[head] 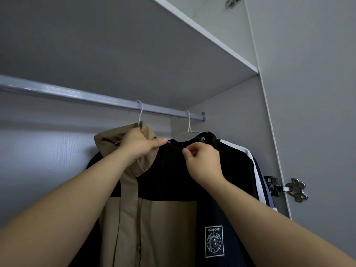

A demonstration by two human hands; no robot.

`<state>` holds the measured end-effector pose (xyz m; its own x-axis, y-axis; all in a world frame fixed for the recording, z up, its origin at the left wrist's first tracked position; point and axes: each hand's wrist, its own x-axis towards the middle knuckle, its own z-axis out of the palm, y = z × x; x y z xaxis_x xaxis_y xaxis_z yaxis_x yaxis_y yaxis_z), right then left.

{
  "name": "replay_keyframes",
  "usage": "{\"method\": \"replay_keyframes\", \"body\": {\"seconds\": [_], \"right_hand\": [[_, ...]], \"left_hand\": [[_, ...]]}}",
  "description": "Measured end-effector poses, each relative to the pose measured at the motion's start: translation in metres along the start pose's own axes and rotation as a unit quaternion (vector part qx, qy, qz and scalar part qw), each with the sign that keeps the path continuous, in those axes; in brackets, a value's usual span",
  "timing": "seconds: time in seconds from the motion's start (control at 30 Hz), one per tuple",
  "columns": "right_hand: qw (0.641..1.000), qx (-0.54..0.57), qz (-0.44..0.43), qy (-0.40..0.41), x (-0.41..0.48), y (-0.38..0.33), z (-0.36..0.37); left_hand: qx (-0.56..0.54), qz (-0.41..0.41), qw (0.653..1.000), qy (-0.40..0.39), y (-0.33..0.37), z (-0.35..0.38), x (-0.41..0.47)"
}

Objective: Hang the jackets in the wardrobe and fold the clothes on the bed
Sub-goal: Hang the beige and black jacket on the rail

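Head view: one wardrobe [308,93], one rail [77,94]. Two jackets hang side by side: tan-black jacket [163,218], dark striped jacket [237,160]. Two hangers: white hanger [140,114], pink hanger [188,124]. Left hand [138,145] curled round tan hood; right hand [202,162] pinches its black shoulder.

A glossy metal rail [77,94] carries thin wire hangers [187,125] and matt cloth jackets [165,209].
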<state>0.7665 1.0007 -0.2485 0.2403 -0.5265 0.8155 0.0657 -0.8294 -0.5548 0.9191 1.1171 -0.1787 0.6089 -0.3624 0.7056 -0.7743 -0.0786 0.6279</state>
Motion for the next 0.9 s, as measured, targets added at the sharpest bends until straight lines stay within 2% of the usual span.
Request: {"method": "replay_keyframes", "body": {"seconds": [0.1, 0.17, 0.23, 0.3, 0.37, 0.4, 0.47, 0.53, 0.57, 0.63, 0.7, 0.77, 0.9], "right_hand": [[0.984, 0.082, 0.155, -0.028, 0.009, -0.011, -0.003], [0.983, 0.03, 0.178, -0.03, 0.01, -0.021, -0.002], [0.981, -0.173, 0.088, -0.024, 0.007, -0.025, 0.003], [0.938, -0.336, -0.072, 0.038, -0.005, -0.026, 0.013], [0.894, -0.364, -0.25, 0.076, -0.017, -0.032, 0.026], [0.876, -0.346, -0.331, 0.061, -0.02, -0.034, 0.036], [0.836, -0.305, -0.455, 0.006, -0.027, -0.043, 0.058], [0.808, -0.28, -0.518, -0.024, -0.032, -0.054, 0.081], [0.803, -0.268, -0.531, -0.023, -0.034, -0.059, 0.092], [0.796, -0.242, -0.555, -0.005, -0.035, -0.065, 0.112], [0.775, -0.234, -0.586, -0.01, -0.035, -0.065, 0.134], [0.763, -0.25, -0.593, -0.056, -0.036, -0.063, 0.156], [0.801, -0.312, -0.492, -0.14, -0.031, -0.06, 0.186]], "left_hand": [[0.126, -0.022, 0.991, 0.047, 0.006, 0.008, 0.003], [0.151, 0.016, 0.986, 0.068, 0.008, 0.013, 0.003], [0.095, 0.07, 0.988, 0.1, 0.002, 0.006, 0.0], [0.03, 0.108, 0.977, 0.181, -0.018, -0.008, -0.002], [0.029, 0.092, 0.948, 0.305, -0.053, -0.025, 0.001], [0.029, 0.053, 0.935, 0.351, -0.073, -0.035, 0.004], [0.037, -0.052, 0.924, 0.377, -0.112, -0.053, 0.01], [0.069, -0.129, 0.938, 0.315, -0.146, -0.064, 0.017], [0.076, -0.142, 0.95, 0.268, -0.161, -0.068, 0.022], [0.023, -0.123, 0.98, 0.155, -0.178, -0.07, 0.029], [-0.068, -0.089, 0.991, 0.069, -0.185, -0.069, 0.035], [-0.118, -0.076, 0.989, 0.042, -0.183, -0.069, 0.037], [-0.135, -0.045, 0.989, 0.041, -0.192, -0.075, 0.032]]}}
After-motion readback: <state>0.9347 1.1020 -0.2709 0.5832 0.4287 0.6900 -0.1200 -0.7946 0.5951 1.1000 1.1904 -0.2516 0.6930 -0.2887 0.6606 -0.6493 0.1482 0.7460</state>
